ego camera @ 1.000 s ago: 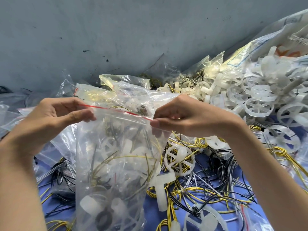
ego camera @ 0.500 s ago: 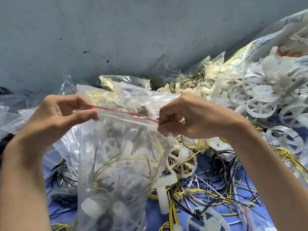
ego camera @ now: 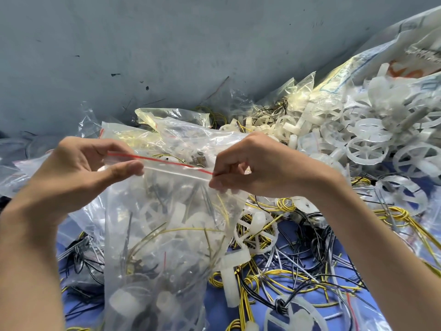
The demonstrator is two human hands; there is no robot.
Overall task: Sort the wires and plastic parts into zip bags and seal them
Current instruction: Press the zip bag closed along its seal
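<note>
Slid right grip (ego camera: 257, 168) outward along red zip strip (ego camera: 167, 161) to far corner of filled zip bag (ego camera: 162, 247) hanging just below both grips, left grip (ego camera: 95, 173) pinching opposite corner, both clamped on strip, suggesting seal nearly closed, loose wires (ego camera: 298, 278) below right grip unsorted.

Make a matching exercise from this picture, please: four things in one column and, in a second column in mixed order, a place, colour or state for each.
Things:
1. left hand
2. right hand
3. strip
4. wheels

Descriptions:
A. white, piled at the far right
B. pinches the left end of the mouth of the bag
C. red, runs along the bag's mouth
D. pinches the right end of the bag's mouth

Pairs: 1-B, 2-D, 3-C, 4-A
</note>
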